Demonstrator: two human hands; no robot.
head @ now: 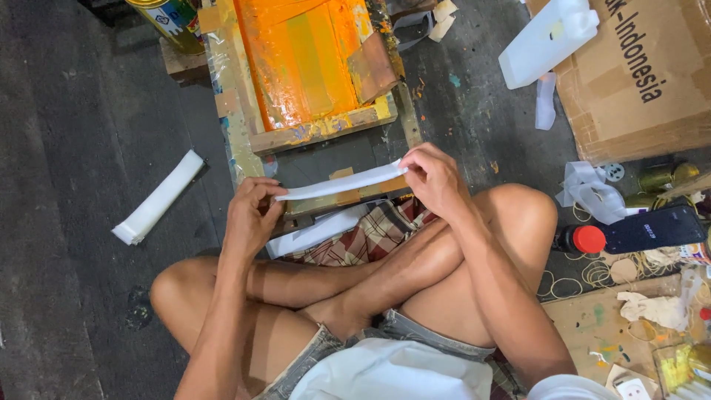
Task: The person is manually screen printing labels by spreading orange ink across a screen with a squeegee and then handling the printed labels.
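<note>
Person sits cross-legged on dark, rough concrete floor (81, 111), both hands up in front of knees. Left hand (250, 215) pinches the left end of a long thin white flexible strip (342, 182), fingers curled closed on it; right hand (433, 178) pinches the right end, thumb and fingers closed on the edge. Strip is flat, smooth, slightly bowed, held in the air above the lap; its long axis runs left to right, right end tilted a bit higher and farther away. Just beyond the strip is a wooden-framed screen coated in glossy orange ink (307, 59), frame edges smeared with paint and tape, with a flat brownish squeegee block (372, 67) lying in its right corner. Another white strip (318, 232) lies under the held one on a plaid red-and-cream cloth (370, 237). A folded white stack of strips (158, 198) lies alone on the floor at left, with open floor around it. Right side is crowded: brown cardboard box (652, 81), white plastic jug (546, 41), black bottle with red cap (637, 231), loose rubber bands (570, 285).
</note>
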